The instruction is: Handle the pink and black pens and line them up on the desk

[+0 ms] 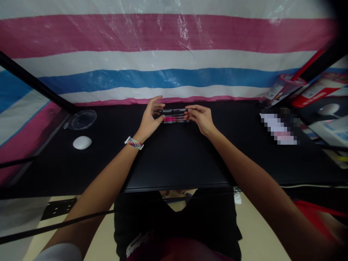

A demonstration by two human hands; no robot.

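Several pens lie side by side in a small row on the black tabletop in front of me. A black pen (pixel 174 110) is at the far side, and pens with bright pink parts (pixel 169 119) are nearer. My left hand (pixel 150 117) curves around their left ends, fingers apart and index raised, with the thumb tip against the pink part. At the opposite ends, my right hand (pixel 202 117) has its fingertips closed on the black pen's end, other fingers touching the pens below it. A colourful woven band (pixel 134 143) circles my left wrist.
On the left of the black table (pixel 174 159) are a clear plastic lid (pixel 83 119) and a white rounded object (pixel 82 142). At right stand a clear tub with a red rim (pixel 282 88), a red-and-white container (pixel 317 90) and a pixelated patch. Striped sheeting (pixel 152 34) hangs behind.
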